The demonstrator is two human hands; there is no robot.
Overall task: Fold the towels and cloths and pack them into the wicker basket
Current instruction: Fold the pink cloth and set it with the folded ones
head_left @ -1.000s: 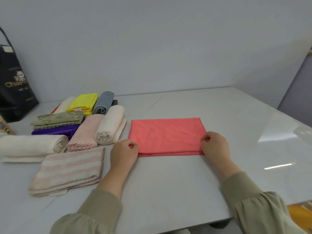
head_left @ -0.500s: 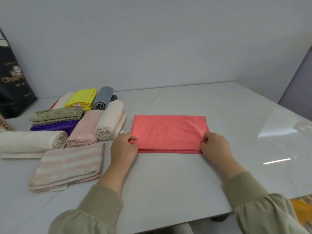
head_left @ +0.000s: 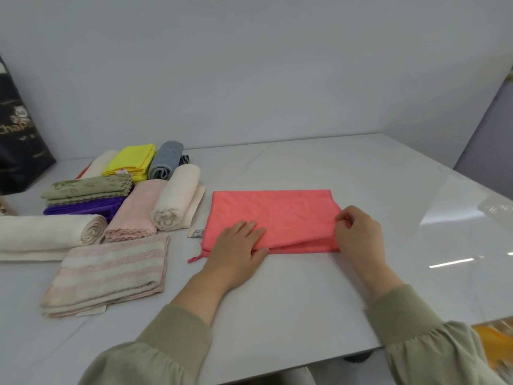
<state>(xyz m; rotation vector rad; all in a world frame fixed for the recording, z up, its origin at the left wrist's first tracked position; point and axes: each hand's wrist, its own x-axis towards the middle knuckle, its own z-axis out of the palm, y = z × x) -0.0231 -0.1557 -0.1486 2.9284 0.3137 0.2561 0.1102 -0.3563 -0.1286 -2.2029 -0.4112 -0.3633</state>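
Observation:
A coral-pink cloth lies folded into a rectangle in the middle of the white table. My left hand lies flat on its near left part, fingers straight, pressing it down. My right hand pinches the cloth's near right corner and lifts the top layer a little. A small label and a pink loop stick out at the cloth's left edge. No wicker basket is in view.
Left of the cloth lie folded and rolled towels: a pink-striped one, a cream roll, a pale pink one, another cream roll, purple, green, yellow and grey. A black bag stands at far left.
My left hand let go of the cloth's left corner and moved right onto the cloth, now flat. My right hand stays at the right corner, lifting the top layer.

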